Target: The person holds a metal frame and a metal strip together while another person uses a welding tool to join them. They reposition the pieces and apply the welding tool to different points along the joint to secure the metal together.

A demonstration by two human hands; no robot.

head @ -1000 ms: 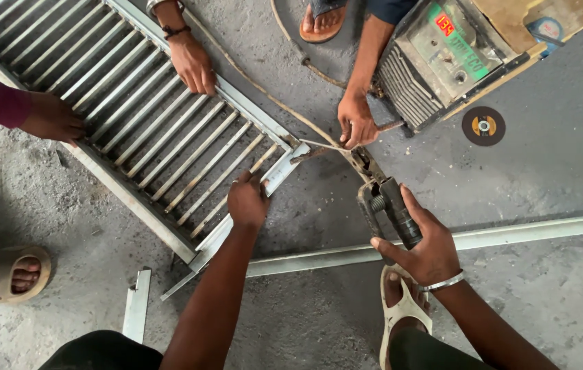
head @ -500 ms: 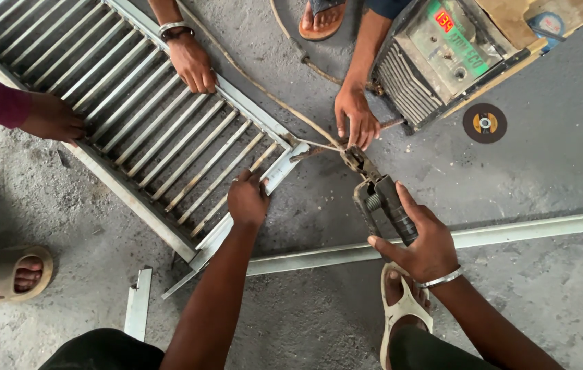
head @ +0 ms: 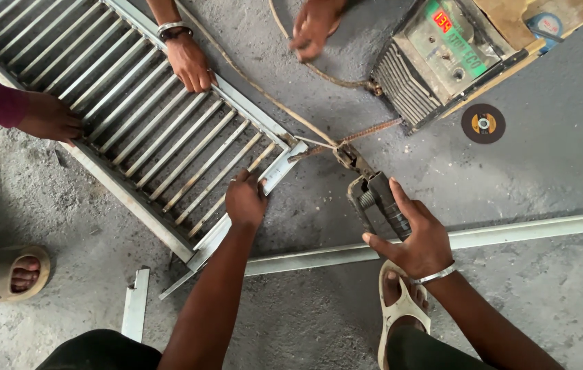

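Note:
A grey metal grille frame [head: 134, 130] with several parallel bars lies on the concrete floor. My left hand [head: 245, 200] presses down on its end rail near the corner. My right hand [head: 411, 229] grips a welding electrode holder [head: 373, 202], whose tip and rod [head: 319, 149] point at the frame's corner. A cable runs from the holder toward the welding machine [head: 452, 51].
Other people's hands rest on the grille: one with a wristband [head: 188, 62], one in a maroon sleeve [head: 48, 118]. A third hand [head: 315, 27] holds a cable. A long metal bar [head: 511, 233], a cutting disc [head: 483, 123], a short offcut [head: 134, 301] and sandalled feet lie around.
The other person's hand has left the electrode area and moved up to the cable at the top. My right hand holds the holder closer to the frame corner.

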